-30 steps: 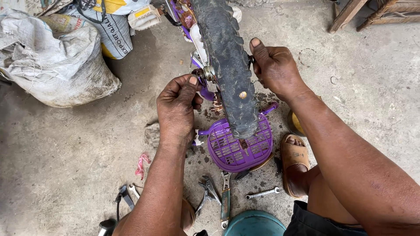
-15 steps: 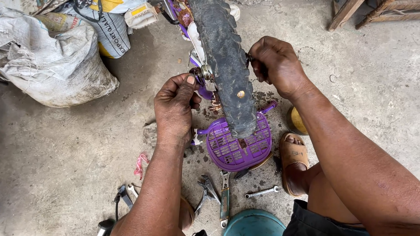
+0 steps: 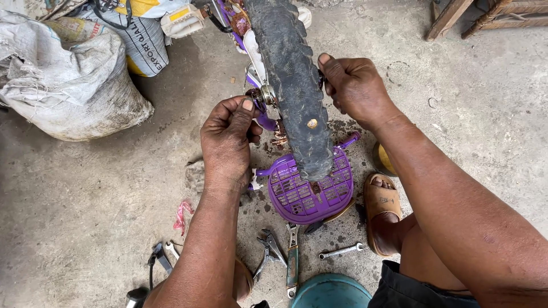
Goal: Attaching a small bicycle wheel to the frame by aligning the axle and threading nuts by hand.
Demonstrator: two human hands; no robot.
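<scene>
1. Over the concrete floor, a small upturned purple bicycle is being worked on; its black tyre runs up the middle of the view, with the purple basket lying below it on the ground.
2. The left hand is closed around the axle hardware on the left side of the wheel, thumb and fingertips pinched on it.
3. The right hand is curled against the opposite side of the tyre, at the axle; what its fingers grasp is hidden behind the rubber, so it cannot be told whether anything is held.
4. For this step to go well, it is judged that the far side should be held still while the near fastener is turned, with both hands kept level on the axle so the wheel is not twisted in the fork.
5. Pliers, an adjustable wrench and a small spanner lie on the floor just below the basket, within easy reach.
6. A grey sack rests well apart at the upper left.
</scene>
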